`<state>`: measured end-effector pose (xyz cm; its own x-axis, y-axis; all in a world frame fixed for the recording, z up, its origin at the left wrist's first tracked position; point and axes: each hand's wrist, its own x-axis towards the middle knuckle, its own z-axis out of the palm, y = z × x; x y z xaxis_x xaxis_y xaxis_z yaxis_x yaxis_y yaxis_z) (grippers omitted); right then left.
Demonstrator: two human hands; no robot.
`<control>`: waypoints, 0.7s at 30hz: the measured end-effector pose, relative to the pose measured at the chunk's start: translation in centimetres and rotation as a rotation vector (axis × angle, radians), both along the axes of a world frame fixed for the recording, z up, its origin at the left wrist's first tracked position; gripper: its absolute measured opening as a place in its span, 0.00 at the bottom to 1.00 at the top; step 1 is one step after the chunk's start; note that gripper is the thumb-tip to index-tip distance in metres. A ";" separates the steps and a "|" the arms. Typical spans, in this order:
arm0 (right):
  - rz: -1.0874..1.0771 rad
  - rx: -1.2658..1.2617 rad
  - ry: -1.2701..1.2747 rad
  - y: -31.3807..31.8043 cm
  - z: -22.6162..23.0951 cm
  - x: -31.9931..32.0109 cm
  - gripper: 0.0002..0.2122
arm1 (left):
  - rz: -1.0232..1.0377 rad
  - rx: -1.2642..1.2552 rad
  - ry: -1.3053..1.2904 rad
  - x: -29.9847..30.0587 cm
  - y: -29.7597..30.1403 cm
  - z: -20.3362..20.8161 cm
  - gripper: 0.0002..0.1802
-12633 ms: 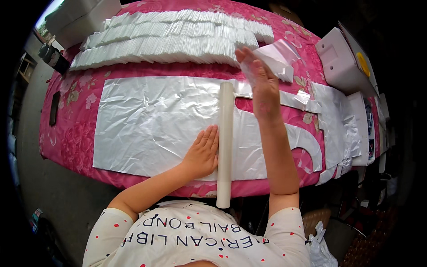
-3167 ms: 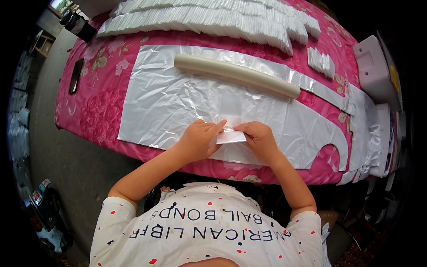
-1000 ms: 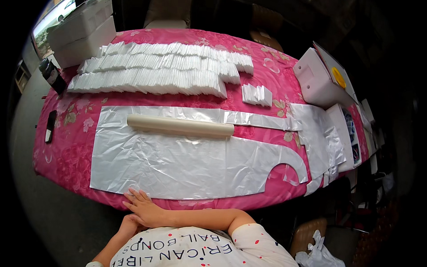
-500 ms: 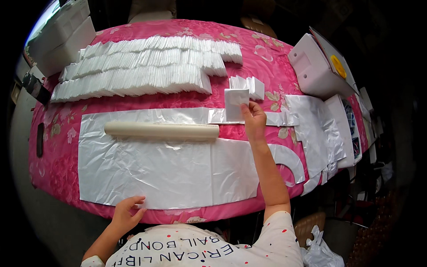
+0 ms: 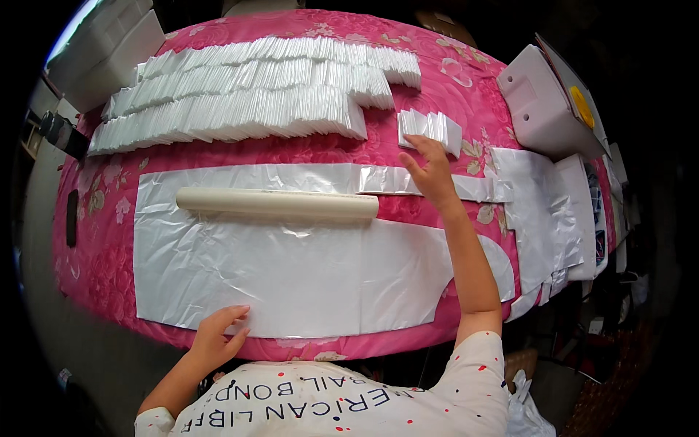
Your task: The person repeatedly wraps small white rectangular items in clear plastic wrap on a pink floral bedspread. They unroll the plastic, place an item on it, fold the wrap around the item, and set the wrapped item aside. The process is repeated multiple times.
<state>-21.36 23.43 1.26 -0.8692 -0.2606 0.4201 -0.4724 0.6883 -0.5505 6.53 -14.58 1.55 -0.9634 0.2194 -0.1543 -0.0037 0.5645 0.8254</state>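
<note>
Passable strip of counter (image 5: 291, 150) btwn white packet rows (image 5: 233, 116) & tube (image 5: 277, 202); R hand (image 5: 437, 175) + small packet stack (image 5: 431, 125) block R end.

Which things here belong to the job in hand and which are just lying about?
Likely the job:
large white sheet
pale tube
small packet group by the right hand
three packet rows

Likely lying about:
flat dark object
dark bottle
white foam box on the right

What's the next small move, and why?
I'd likely draw the right hand back toward the white sheet: it's open at the short row of folded packets, with nothing visibly gripped, and the left hand is at the sheet's near edge.
</note>
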 end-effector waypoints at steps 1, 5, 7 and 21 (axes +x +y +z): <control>0.149 0.001 -0.066 -1.9 -0.5 2.3 0.21 | -0.046 -0.028 0.045 -0.8 0.2 0.3 0.22; 0.232 0.218 -0.168 -5.6 -1.7 8.8 0.26 | -0.236 -0.112 0.288 -4.2 2.1 0.3 0.23; 0.213 0.281 -0.264 -6.1 -1.0 12.0 0.26 | -0.220 -0.155 0.323 -5.5 3.3 -0.4 0.30; -0.411 0.347 -0.074 11.4 -5.8 20.7 0.20 | -0.368 -0.300 0.456 -5.5 13.3 -3.2 0.41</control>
